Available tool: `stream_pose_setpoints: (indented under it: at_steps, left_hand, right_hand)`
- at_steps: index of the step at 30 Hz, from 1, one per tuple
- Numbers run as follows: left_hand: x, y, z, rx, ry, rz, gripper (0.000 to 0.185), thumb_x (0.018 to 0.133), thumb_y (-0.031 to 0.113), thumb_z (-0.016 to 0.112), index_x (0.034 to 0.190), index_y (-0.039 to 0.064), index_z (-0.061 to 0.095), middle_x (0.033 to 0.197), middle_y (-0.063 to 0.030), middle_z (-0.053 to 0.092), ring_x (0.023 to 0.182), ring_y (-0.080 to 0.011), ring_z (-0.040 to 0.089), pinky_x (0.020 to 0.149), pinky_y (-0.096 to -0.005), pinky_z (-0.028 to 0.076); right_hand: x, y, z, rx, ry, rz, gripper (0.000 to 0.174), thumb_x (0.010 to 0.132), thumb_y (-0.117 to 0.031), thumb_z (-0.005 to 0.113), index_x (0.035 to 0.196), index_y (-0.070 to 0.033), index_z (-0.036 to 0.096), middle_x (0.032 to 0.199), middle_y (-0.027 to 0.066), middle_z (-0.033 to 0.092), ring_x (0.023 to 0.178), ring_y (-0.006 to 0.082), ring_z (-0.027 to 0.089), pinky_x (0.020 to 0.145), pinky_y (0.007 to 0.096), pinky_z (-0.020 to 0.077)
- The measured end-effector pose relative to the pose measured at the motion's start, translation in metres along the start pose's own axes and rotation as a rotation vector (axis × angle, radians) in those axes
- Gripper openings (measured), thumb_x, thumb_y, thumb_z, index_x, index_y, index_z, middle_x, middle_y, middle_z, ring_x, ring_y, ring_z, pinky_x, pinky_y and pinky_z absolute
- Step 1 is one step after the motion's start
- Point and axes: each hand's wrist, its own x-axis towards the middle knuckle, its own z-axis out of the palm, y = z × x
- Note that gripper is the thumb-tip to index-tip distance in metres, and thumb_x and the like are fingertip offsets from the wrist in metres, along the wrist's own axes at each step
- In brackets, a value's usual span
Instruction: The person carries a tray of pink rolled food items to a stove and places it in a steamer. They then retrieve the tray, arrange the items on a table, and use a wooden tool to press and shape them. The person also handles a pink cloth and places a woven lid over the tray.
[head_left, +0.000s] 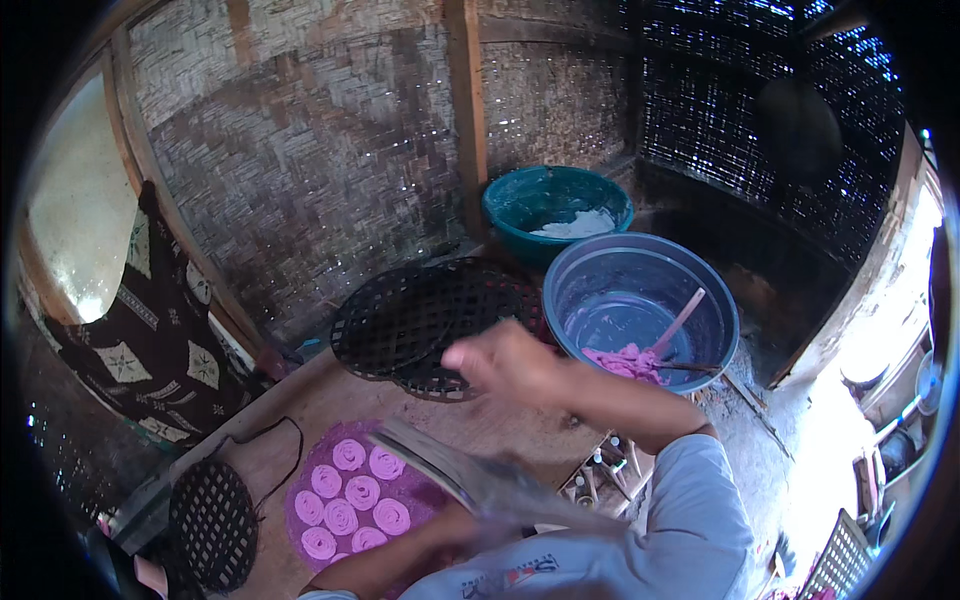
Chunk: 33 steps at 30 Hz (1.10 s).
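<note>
My right hand (504, 361), blurred, is raised over the edge of a dark woven round tray (420, 315). Its fingers look curled with the thumb towards the left; whether it holds anything does not show. Lower down, my left hand (459, 523) is mostly hidden beneath a blurred, board-like wooden object (439, 461), so its grip cannot be seen. Left of that object, coiled pink dough swirls (362, 493) lie in rows on a round purple perforated mat (300, 480). More pink dough (626, 361) sits in a large blue-grey plastic basin (600, 292) with a pale spatula (679, 322) and a dark stick.
A green basin (514, 217) with white powder stands behind the blue-grey one. A smaller woven round tray (214, 525) and a dark cord lie at the lower left. Woven bamboo walls (300, 150) bound the back. Several small items stand in a wooden rack (600, 480) near my right elbow.
</note>
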Motion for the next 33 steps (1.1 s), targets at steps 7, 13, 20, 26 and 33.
stream_pose_setpoints:
  at_steps: [7,13,20,26,33]
  left_hand:
    - [0.023,0.008,-0.083,0.438,0.404,0.521,0.024,0.084,0.024,0.070,0.095,0.003,0.064,0.079,-0.0060,0.065,0.070,-0.0183,0.061,0.067,-0.0335,0.051]
    - [0.005,0.012,-0.071,0.340,0.124,0.470,0.022,0.084,0.023,0.069,0.093,0.004,0.064,0.075,-0.0069,0.064,0.065,-0.0171,0.061,0.061,-0.0321,0.050]
    - [0.021,0.033,-0.031,-0.088,-0.289,0.245,0.020,0.084,0.023,0.068,0.090,0.004,0.064,0.070,-0.0080,0.063,0.060,-0.0157,0.060,0.055,-0.0305,0.049]
    - [0.018,0.054,-0.037,-0.120,-0.473,0.174,0.019,0.084,0.023,0.068,0.087,0.004,0.064,0.066,-0.0090,0.062,0.055,-0.0145,0.060,0.050,-0.0292,0.049]
    - [-0.019,0.080,-0.037,0.503,-0.323,0.427,0.017,0.082,0.019,0.067,0.090,0.004,0.064,0.058,-0.0078,0.059,0.046,-0.0134,0.058,0.042,-0.0281,0.047]
  right_hand:
    - [-0.024,0.018,0.024,-0.047,-0.321,0.287,0.064,0.100,-0.050,0.031,0.108,0.005,0.063,0.070,0.0199,0.064,0.067,0.0362,0.065,0.072,0.0444,0.0502]
    - [-0.034,0.035,0.018,-0.050,-0.122,-0.159,0.051,0.101,-0.036,0.040,0.082,0.004,0.066,0.060,0.0223,0.054,0.059,0.0399,0.058,0.059,0.0450,0.0463]
    - [-0.019,0.062,0.005,-0.124,-0.326,-0.202,0.054,0.102,-0.033,0.037,0.064,0.002,0.053,0.052,0.0212,0.045,0.050,0.0390,0.049,0.054,0.0442,0.0412]
    - [-0.009,0.029,0.044,-0.133,-0.143,-0.434,0.048,0.098,-0.042,0.036,0.118,-0.002,0.052,0.099,0.0183,0.059,0.086,0.0408,0.058,0.083,0.0472,0.0441]
    - [-0.034,-0.088,0.055,-0.085,-0.256,-0.810,0.071,0.073,-0.001,0.072,0.134,0.000,0.035,0.084,0.0147,0.055,0.065,0.0301,0.058,0.055,0.0374,0.0457]
